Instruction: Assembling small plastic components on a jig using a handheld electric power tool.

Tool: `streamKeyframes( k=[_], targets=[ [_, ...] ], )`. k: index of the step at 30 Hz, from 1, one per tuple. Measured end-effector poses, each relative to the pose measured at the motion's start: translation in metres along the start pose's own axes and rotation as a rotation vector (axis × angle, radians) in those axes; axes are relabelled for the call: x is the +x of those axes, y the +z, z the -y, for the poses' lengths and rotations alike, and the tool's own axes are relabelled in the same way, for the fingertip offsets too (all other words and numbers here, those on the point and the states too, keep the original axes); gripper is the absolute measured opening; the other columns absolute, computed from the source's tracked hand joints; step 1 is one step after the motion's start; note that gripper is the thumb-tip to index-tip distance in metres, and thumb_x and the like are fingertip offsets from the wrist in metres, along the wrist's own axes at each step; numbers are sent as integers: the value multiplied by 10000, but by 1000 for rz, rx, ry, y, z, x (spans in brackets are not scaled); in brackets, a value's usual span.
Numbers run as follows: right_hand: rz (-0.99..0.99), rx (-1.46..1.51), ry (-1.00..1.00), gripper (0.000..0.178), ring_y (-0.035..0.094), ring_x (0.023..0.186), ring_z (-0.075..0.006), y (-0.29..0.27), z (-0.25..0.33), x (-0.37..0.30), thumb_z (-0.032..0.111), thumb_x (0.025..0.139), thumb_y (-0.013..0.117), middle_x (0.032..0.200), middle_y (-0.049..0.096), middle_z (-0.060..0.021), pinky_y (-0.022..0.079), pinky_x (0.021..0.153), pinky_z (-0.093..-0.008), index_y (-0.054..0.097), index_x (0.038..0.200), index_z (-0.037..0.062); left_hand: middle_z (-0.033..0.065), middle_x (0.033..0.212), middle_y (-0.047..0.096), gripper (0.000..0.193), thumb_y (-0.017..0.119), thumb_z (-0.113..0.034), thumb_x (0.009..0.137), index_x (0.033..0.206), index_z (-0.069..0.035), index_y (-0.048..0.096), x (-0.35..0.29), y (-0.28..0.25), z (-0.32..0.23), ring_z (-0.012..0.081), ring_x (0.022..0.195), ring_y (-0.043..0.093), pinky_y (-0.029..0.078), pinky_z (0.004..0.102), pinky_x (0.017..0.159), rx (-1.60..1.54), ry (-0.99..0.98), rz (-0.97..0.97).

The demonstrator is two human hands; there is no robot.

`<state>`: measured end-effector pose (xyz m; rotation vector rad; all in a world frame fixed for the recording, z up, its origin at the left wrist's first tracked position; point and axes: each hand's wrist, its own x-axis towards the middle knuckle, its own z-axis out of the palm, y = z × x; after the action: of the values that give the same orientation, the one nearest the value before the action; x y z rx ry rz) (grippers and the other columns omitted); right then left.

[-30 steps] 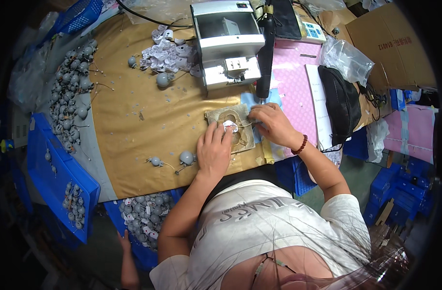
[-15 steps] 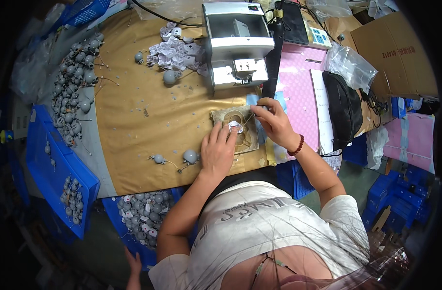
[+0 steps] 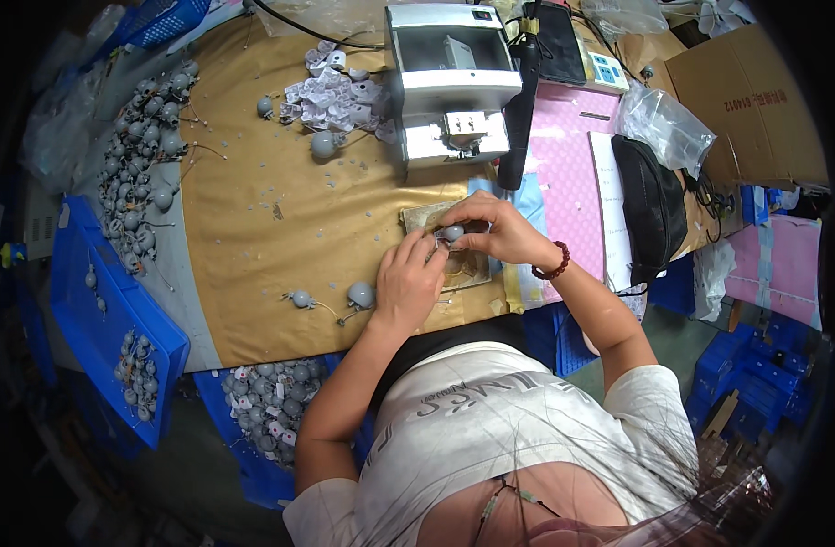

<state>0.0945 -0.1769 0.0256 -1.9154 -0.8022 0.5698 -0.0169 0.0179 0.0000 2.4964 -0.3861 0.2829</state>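
- Head view, and right in the middle of it, the right hand [image 3: 504, 232] had a small grey ball [image 3: 454, 233] pinched between thumb and forefinger!
- That ball sat just above a square block [image 3: 422, 217] with hollows in its face, on the near side of the table.
- In from the other side came the left hand [image 3: 408, 281], its fingers bent and close together, tips right up beside the ball; whether they gripped anything, I could not tell.
- A dark red bracelet [image 3: 552, 264] circled the right wrist.
- Just left of the left hand, 2 loose grey balls, a larger ball [image 3: 361, 294] and a smaller ball [image 3: 300, 299], lay on the brown cover [image 3: 253, 246].
- Beyond the block stood a silver machine [image 3: 452, 82], a pile of white pieces [image 3: 340, 102] close against its left side.
- Over on the right, a pink sheet [image 3: 568, 182], then a paper [image 3: 611, 201] lying partly under a black pouch [image 3: 650, 205].
- Far left, a long heap of grey balls [image 3: 134, 173] with wires poking out, and a tilted blue tray [image 3: 89, 283] below it.
- Down by the table edge, a blue bin [image 3: 264, 488] brimmed with grey balls and white bits.
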Motion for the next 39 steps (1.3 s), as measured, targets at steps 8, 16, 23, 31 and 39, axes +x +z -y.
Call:
streamKeyframes(
  k=[8, 16, 23, 31, 39],
  targets=[
    [-96, -321, 35, 491, 484, 1055, -340, 10, 15, 6, 85, 759, 814, 1078, 561, -131, 396, 967, -428, 659, 1225, 82, 68, 1062, 628, 294, 725, -127, 770, 1056, -98, 668, 8, 3, -1, 274, 1129, 585, 476, 423, 878, -9, -62, -30],
    [-765, -249, -243, 497, 501, 1094, -351, -6, -6, 7, 60, 824, 737, 1207, 549, -180, 429, 950, -421, 571, 1288, 5, 45, 1019, 626, 325, 727, -144, 781, 1090, -105, 634, 28, 2, -13, 261, 1009, 583, 483, 418, 798, 42, -157, -11],
    [-833, 150, 123, 559, 619, 816, -103, -73, -59, 36, 186, 861, 799, 939, 685, -50, 516, 742, -265, 530, 1299, -34, 69, 1006, 626, 317, 731, -130, 785, 1085, -86, 641, 29, 3, -15, 284, 985, 579, 481, 417, 801, 9, -151, -16],
    [-809, 296, -487, 619, 647, 859, -115, -75, 75, 39, -105, 820, 703, 936, 641, -41, 531, 796, -279, 412, 1361, -26, 70, 1023, 633, 335, 716, -119, 771, 1096, -79, 646, 25, 4, -13, 279, 999, 574, 488, 425, 799, -26, -184, -38],
    [-722, 397, -447, 372, 637, 635, -124, -68, 78, 102, -24, 860, 731, 776, 654, -42, 525, 597, -276, 505, 1155, -2, 111, 1010, 633, 326, 722, -107, 787, 1103, -54, 657, 26, 6, -14, 342, 983, 570, 506, 449, 826, -59, -194, -56]
  ],
)
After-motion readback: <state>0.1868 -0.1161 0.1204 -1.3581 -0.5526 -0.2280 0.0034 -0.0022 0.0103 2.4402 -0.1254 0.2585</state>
